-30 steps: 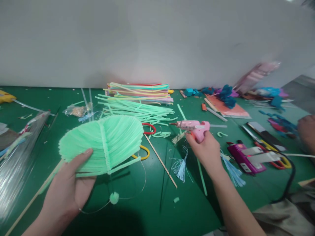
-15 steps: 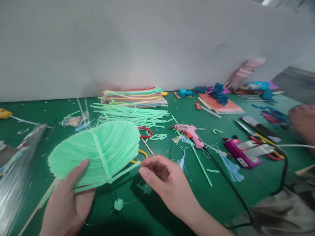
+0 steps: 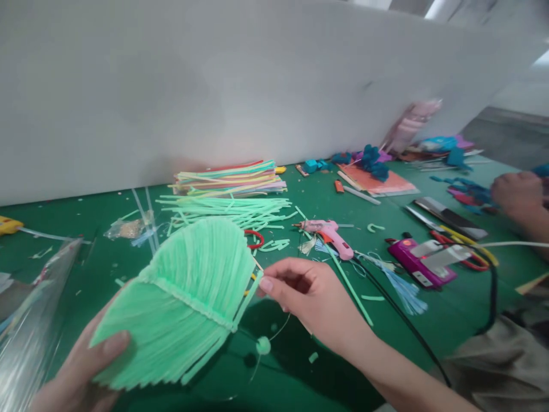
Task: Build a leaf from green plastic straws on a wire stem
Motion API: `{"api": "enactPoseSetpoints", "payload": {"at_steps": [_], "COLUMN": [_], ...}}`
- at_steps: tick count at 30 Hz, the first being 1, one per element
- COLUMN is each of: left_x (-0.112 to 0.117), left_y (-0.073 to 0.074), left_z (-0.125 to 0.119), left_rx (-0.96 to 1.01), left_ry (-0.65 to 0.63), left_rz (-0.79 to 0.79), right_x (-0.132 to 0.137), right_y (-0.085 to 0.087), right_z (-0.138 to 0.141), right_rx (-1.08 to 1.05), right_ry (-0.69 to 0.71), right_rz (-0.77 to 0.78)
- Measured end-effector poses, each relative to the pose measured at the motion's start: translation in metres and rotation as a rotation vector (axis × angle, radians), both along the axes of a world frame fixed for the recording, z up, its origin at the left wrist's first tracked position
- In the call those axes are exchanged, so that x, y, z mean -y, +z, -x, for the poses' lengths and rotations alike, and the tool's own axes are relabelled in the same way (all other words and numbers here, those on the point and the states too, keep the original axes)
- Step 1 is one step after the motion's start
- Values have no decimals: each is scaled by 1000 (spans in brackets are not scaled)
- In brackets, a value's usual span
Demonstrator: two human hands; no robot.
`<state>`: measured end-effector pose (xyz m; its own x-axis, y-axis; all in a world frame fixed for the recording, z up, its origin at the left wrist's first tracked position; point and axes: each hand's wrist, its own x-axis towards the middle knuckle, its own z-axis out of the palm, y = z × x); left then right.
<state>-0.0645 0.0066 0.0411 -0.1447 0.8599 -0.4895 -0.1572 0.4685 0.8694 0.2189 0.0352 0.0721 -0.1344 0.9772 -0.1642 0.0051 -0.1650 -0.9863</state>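
Single head-worn view noted, facing forward and down from close range. Surface fills the lower frame, back edge sloping up rightward; pale wall occupies the upper frame.

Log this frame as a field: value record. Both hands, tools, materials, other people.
left hand: holds green leaf-shaped piece, thumb on top
right hand: at end of thin green strip; exact grip unclear
tool: pink glue gun, lying on green table
materials: loose green strips, multicoloured bundle behind them
pom-pom: small, green
other people: another person's hand, far right
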Motion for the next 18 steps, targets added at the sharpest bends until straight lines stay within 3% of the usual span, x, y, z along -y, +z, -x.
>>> {"api": "enactPoseSetpoints", "payload": {"at_steps": [3, 7, 9, 12, 18], "left_x": [-5, -16, -19, -17, -6], "left_y": [7, 12, 12, 10, 17], "left_z": [-1, -13, -16, -17, -28], "left_rx": [-125, -466, -585, -619, -579], "left_ry": [-55, -388, -481, -495, -368], "left_rz": [-31, -175, -231, -260, -222], "right_x": [3, 9, 10, 12, 16], "right_y": [1, -5, -8, -7, -2], "right_z": [0, 9, 13, 14, 15], "right_rx": [67, 109, 122, 128, 89], "right_ry": [42, 127, 171, 213, 257], "right_rz": [-16, 5, 8, 36, 54]}}
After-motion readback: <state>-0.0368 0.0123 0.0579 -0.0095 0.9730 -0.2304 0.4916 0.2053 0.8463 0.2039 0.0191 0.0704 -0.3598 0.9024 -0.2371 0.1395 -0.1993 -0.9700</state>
